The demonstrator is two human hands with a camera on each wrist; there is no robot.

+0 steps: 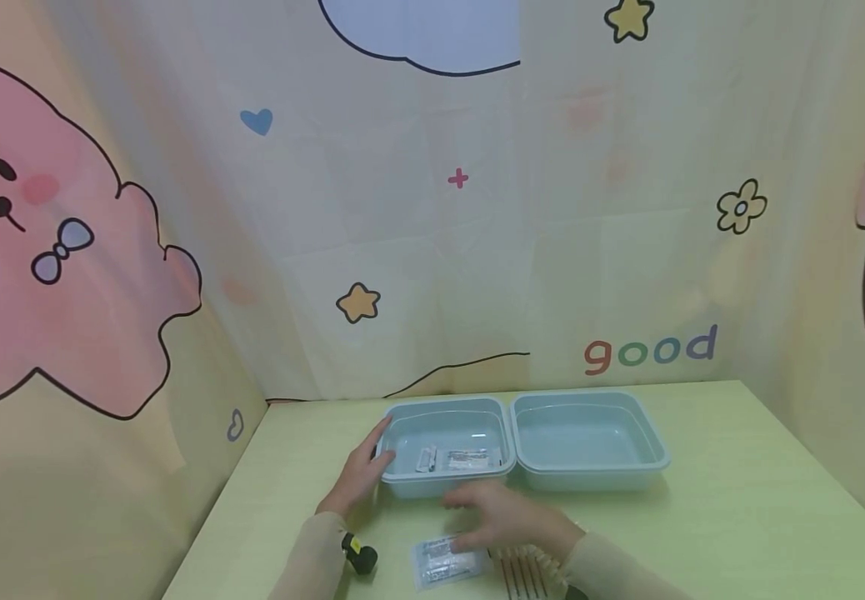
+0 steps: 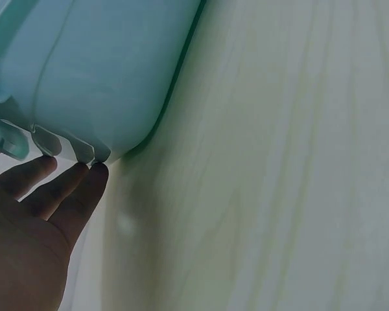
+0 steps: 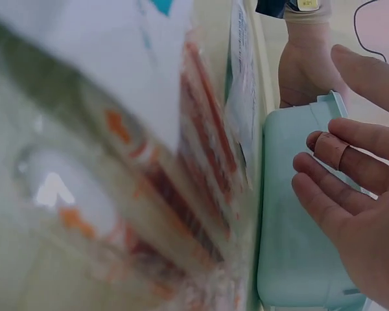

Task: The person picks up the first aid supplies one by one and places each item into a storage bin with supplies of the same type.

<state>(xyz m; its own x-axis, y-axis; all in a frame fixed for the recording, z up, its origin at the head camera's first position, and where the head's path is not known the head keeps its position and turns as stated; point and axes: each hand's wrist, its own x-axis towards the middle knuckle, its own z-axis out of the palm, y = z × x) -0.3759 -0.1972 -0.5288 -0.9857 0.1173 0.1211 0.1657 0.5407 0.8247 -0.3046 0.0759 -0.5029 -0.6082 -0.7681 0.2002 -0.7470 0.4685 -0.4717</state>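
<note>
before the left tray (image 1: 419,487), right hand (image 1: 507,512) hovers near a sachet (image 1: 440,568), fingers spread, empty; left hand (image 1: 362,472) pinches the tray's rim, to steady it, i'd guess.

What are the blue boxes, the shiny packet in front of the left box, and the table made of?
Blue boxes: probably hard plastic, smooth and slightly glossy, with moulded rounded corners and rims.
Packet: likely thin plastic film, since it glints and looks crinkly.
Table: pale with long grain-like streaks, so maybe wood, or just a wood-patterned covering; I can't tell.
</note>
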